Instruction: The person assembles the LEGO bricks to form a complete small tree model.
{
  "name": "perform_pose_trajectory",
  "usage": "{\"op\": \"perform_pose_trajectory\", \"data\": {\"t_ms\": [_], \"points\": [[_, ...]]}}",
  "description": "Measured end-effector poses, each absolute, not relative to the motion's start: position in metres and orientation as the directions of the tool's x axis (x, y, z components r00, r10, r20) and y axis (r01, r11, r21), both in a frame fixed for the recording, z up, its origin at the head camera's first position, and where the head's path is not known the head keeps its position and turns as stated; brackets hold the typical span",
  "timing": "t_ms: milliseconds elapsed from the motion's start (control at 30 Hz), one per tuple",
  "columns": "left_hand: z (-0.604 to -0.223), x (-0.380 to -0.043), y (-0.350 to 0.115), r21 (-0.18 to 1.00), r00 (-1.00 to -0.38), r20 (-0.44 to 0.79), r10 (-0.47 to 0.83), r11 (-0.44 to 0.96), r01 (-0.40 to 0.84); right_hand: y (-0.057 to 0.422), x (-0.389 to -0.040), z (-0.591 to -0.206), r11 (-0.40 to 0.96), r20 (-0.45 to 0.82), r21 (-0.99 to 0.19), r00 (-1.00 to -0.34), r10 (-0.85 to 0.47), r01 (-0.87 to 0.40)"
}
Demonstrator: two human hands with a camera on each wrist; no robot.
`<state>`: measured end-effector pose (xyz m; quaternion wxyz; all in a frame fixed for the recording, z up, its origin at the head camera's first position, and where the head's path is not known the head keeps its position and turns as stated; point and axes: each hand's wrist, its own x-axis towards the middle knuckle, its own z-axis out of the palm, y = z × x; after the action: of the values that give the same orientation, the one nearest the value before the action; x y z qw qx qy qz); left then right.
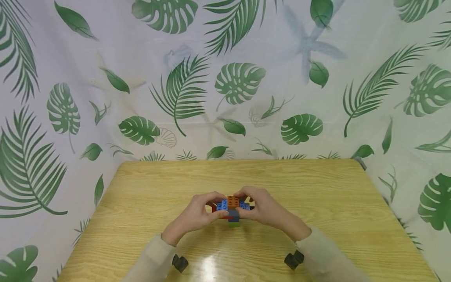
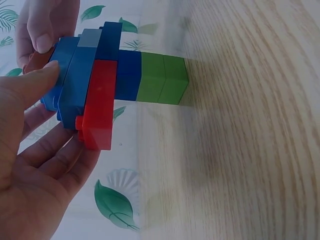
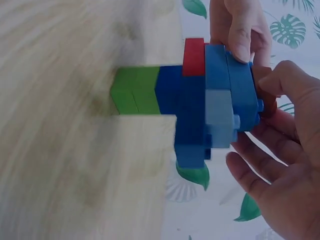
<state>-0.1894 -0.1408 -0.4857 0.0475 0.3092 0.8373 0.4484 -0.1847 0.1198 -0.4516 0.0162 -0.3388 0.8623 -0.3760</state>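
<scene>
Between the two hands a small tower of toy building bricks stands upright on the wooden table. At its foot are green bricks (image 2: 162, 79), with a dark blue brick (image 2: 128, 75) above. Higher up it widens into a red brick (image 2: 101, 107) on the left, a pale blue brick (image 3: 219, 118) on the right and several blue ones. On top lies an orange-brown brick (image 1: 233, 201). My left hand (image 1: 198, 212) grips the blue upper bricks, thumb in front, fingers behind. With thumb and fingers my right hand (image 1: 266, 207) pinches the orange-brown brick from the right.
The wood-grain table (image 1: 158, 180) stretches around the tower. A white cloth (image 1: 197, 145) printed with green leaves hangs behind it and along both sides. Small black devices (image 1: 180, 263) sit by the wrists.
</scene>
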Motion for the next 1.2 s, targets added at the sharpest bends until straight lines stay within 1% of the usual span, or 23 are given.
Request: {"op": "perform_pose_trajectory", "data": {"t_ms": [200, 300, 367, 467, 600, 733, 833, 933, 1033, 1200], "points": [[-0.489, -0.188, -0.142, 0.769, -0.804, 0.196, 0.561, 0.421, 0.481, 0.122, -0.182, -0.465, 0.466, 0.302, -0.652, -0.769, -0.564, -0.598], [-0.491, -0.187, -0.142, 0.757, -0.807, 0.190, 0.559, 0.441, 0.483, 0.127, -0.181, -0.471, 0.483, 0.312, -0.638, -0.775, -0.550, -0.600], [-0.494, -0.186, -0.142, 0.752, -0.810, 0.187, 0.555, 0.450, 0.482, 0.131, -0.181, -0.476, 0.500, 0.297, -0.632, -0.781, -0.549, -0.592], [-0.499, -0.184, -0.140, 0.751, -0.818, 0.193, 0.542, 0.455, 0.479, 0.136, -0.181, -0.483, 0.542, 0.239, -0.624, -0.798, -0.553, -0.563], [-0.506, -0.186, -0.134, 0.777, -0.839, 0.207, 0.503, 0.436, 0.454, 0.141, -0.182, -0.491, 0.576, 0.168, -0.636, -0.821, -0.546, -0.513], [-0.509, -0.189, -0.127, 0.839, -0.881, 0.183, 0.436, 0.398, 0.371, 0.143, -0.187, -0.494, 0.550, 0.163, -0.688, -0.839, -0.519, -0.474], [-0.510, -0.193, -0.123, 0.880, -0.906, 0.151, 0.395, 0.363, 0.305, 0.145, -0.194, -0.495, 0.536, 0.193, -0.695, -0.842, -0.504, -0.480], [-0.511, -0.201, -0.120, 0.901, -0.916, 0.143, 0.374, 0.335, 0.277, 0.145, -0.201, -0.496, 0.543, 0.207, -0.691, -0.850, -0.484, -0.478], [-0.513, -0.210, -0.117, 0.911, -0.925, 0.152, 0.349, 0.314, 0.268, 0.146, -0.209, -0.497, 0.550, 0.195, -0.706, -0.869, -0.455, -0.446], [-0.515, -0.225, -0.114, 0.910, -0.937, 0.142, 0.320, 0.331, 0.251, 0.148, -0.221, -0.502, 0.568, 0.154, -0.726, -0.897, -0.414, -0.387]]}}
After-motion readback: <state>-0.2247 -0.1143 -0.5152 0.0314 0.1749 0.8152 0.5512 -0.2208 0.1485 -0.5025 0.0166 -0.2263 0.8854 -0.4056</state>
